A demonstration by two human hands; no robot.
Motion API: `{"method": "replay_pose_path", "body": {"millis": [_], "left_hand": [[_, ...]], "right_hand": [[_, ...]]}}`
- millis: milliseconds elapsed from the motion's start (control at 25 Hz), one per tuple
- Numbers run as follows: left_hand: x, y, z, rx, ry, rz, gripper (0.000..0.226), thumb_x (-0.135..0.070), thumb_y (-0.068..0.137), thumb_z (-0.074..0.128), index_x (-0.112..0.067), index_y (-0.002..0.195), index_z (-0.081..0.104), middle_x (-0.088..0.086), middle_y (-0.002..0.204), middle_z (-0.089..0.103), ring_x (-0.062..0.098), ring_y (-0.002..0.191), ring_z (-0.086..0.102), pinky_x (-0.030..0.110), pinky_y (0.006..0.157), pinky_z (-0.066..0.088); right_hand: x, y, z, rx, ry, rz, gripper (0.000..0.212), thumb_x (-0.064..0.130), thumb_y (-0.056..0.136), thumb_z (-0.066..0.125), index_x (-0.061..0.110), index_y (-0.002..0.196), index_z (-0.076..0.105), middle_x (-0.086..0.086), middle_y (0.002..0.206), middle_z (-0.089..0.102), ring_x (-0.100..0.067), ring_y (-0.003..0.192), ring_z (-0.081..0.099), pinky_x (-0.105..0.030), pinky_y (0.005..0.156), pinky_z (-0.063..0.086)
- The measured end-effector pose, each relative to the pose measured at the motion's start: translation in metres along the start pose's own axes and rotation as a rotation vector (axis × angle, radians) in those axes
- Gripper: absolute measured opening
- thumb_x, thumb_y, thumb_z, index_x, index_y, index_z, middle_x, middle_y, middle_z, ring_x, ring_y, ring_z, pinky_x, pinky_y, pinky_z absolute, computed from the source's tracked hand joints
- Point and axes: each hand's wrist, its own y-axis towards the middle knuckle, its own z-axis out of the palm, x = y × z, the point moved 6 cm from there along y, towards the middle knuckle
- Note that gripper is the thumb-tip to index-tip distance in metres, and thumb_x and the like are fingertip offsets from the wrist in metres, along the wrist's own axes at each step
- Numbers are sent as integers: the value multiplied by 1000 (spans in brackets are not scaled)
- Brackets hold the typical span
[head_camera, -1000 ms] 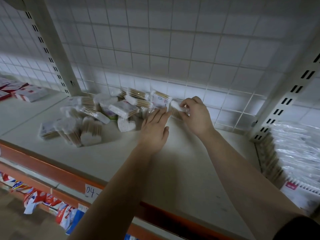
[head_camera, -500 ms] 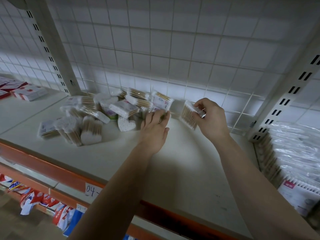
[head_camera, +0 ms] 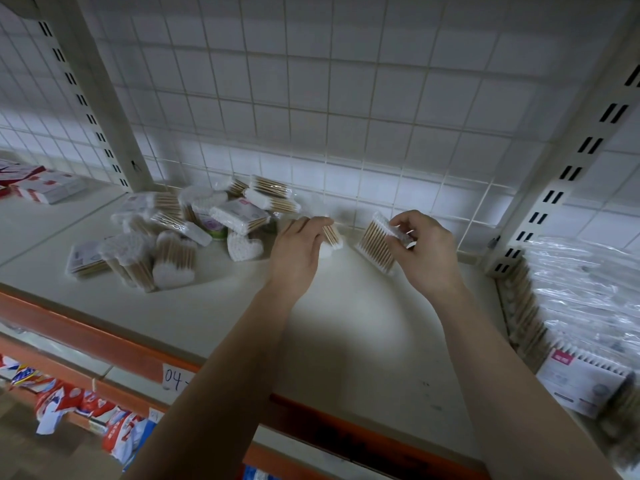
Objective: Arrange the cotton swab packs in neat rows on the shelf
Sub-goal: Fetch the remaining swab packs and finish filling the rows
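Note:
A loose heap of cotton swab packs (head_camera: 180, 233) lies at the back left of the white shelf (head_camera: 346, 327), clear wrappers with wooden sticks and white tips. My right hand (head_camera: 420, 252) holds one flat cotton swab pack (head_camera: 375, 242) tilted just above the shelf, right of the heap. My left hand (head_camera: 298, 247) grips a second swab pack (head_camera: 330, 239) at the heap's right edge, its white tips touching the shelf. A heart-shaped pack (head_camera: 243, 247) lies just left of that hand.
A wire grid back panel (head_camera: 311, 116) closes the rear. Slotted uprights stand at left (head_camera: 90, 98) and right (head_camera: 561, 174). Stacked swab packs (head_camera: 581, 306) fill the neighbouring bay on the right. Red-white boxes (head_camera: 41, 185) sit far left. An orange rail (head_camera: 114, 351) edges the front.
My right hand lifted a pack out of the heap and carried it to the right. My left hand closed on another pack at the heap's edge and drew it out.

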Motion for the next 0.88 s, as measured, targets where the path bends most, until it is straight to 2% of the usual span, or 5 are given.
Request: {"method": "replay_pose_path", "body": {"millis": [360, 520, 640, 760, 880], "left_hand": [[6, -1, -11, -91, -246, -190, 29, -11, 81, 70, -16, 106, 59, -3, 79, 58, 7, 74, 55, 23, 73, 46], [13, 0, -12, -122, -250, -239, 44, -13, 71, 76, -10, 111, 57, 0, 105, 53, 9, 98, 49, 25, 89, 42], [22, 0, -6, 30, -318, -386, 69, -21, 70, 80, -17, 130, 48, -1, 128, 49, 16, 122, 42, 28, 102, 35], [22, -5, 4, 207, -355, -447, 92, -30, 64, 85, -27, 142, 35, -6, 139, 40, 9, 125, 39, 21, 97, 32], [17, -9, 3, 216, -347, -383, 84, -27, 63, 87, -30, 133, 41, -9, 130, 47, 10, 114, 51, 20, 87, 40]], "right_hand": [[0, -1, 2, 15, -15, -21, 14, 10, 81, 65, 15, 94, 64, 0, 89, 64, -14, 77, 54, -18, 65, 34], [1, -1, 0, 18, -5, -16, 15, 10, 81, 65, 16, 95, 63, 0, 90, 64, -14, 77, 54, -21, 67, 37], [2, 0, -4, 19, 16, 8, 19, 11, 81, 65, 19, 98, 63, -2, 92, 63, -13, 77, 55, -26, 72, 44], [7, 2, -7, 43, 6, 2, 29, 11, 84, 64, 16, 113, 63, -5, 95, 61, -12, 80, 53, -22, 77, 42], [15, 4, -10, 114, -53, -21, 30, 13, 89, 61, 10, 118, 63, -11, 92, 59, -19, 87, 53, -15, 74, 31]]}}
